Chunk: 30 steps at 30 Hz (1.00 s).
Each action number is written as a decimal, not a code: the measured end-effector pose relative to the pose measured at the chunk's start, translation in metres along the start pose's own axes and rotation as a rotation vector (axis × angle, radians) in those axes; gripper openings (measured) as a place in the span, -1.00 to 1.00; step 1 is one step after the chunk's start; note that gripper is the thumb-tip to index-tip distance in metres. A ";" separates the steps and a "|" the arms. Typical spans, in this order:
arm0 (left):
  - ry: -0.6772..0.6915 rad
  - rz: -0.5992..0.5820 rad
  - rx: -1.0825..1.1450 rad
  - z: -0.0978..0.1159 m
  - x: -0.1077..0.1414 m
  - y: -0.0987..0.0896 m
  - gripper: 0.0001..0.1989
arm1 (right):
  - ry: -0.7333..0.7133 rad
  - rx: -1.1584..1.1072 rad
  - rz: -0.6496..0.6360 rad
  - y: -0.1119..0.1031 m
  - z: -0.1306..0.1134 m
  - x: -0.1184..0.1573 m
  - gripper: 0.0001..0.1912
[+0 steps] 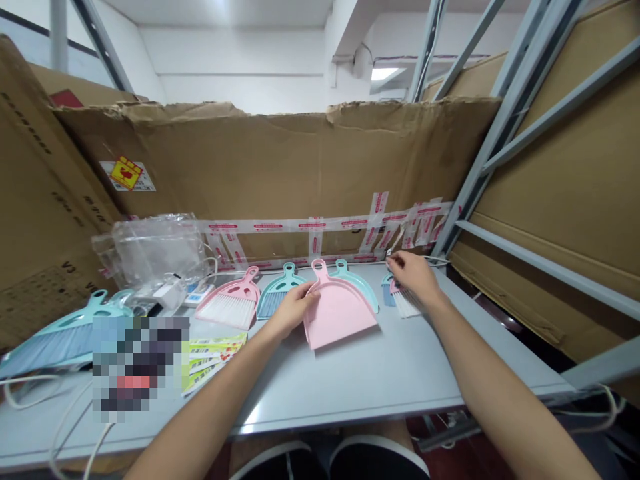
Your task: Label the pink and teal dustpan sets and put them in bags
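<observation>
My left hand (295, 308) grips the left edge of a pink dustpan (343, 310), which tilts over the table. Partly hidden behind it is a teal dustpan (369, 291). At the right, my right hand (414, 272) is closed, its fingers pinched at the handle end of a small pink brush with white bristles (407, 305); most of the handle is hidden by the hand. A blue-bristled brush (387, 293) lies beside that one. Left of my left hand are a pink dustpan with a white-bristled brush (233, 303) and a teal one with a blue-bristled brush (273, 303).
A larger teal brush set (65, 333), clear plastic bags (155, 250), a white adapter (169, 293) and colourful packets (213, 357) occupy the table's left. Cables (60, 427) trail at its front left. Cardboard (300, 167) walls the back; a metal frame (493, 147) stands right.
</observation>
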<state>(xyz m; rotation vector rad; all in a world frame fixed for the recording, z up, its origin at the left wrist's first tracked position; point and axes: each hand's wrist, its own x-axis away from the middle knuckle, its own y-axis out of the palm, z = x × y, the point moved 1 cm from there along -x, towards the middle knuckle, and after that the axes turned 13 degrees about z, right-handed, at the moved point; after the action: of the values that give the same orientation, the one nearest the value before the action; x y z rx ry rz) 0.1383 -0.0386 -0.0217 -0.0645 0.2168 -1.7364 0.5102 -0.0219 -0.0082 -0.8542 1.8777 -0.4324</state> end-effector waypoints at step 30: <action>-0.038 -0.084 0.030 -0.025 0.002 0.020 -0.31 | 0.435 -0.831 -0.419 -0.040 -0.020 0.002 -0.27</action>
<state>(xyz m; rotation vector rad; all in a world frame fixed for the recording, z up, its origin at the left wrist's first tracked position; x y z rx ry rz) 0.1535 -0.0410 -0.0504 -0.0859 0.1621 -1.8198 0.5062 -0.0522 0.0243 -1.8441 2.3079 -0.0586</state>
